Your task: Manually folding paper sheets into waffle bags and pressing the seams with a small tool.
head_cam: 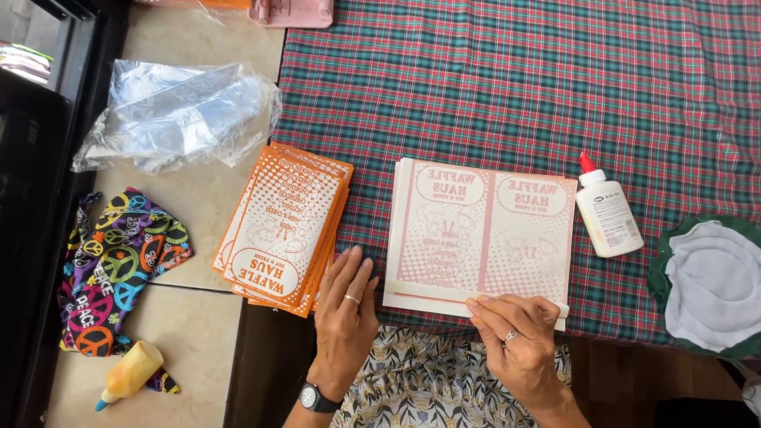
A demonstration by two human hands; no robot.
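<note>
Sheets [482, 238] of printed paper, pale with pink-orange panels, lie in a small pile on the plaid cloth [555, 87] at the near edge of the tabletop. A narrow strip along the near edge of the top sheet looks creased or folded over, and the right hand [519, 337] presses on it, fingers [491, 307] together and flat on the paper, gripping nothing. The left hand [346, 305] rests palm down just left of the pile, fingers slightly spread, touching the cloth between the pile and a fanned stack of orange sheets [285, 230]. That stack, to my eye, is printed the same but lies the other way round; whether it is finished work or still waiting I cannot tell. The glue bottle [606, 210] with a red tip lies capped just right of the pile, so gluing seems not yet begun on this sheet. Further right sits a round of white fabric [713, 285] on a green one. Left, on the bare stone top, lie a clear plastic bag [174, 115], a patterned cloth [119, 269] and a small yellow bottle [131, 372].
</note>
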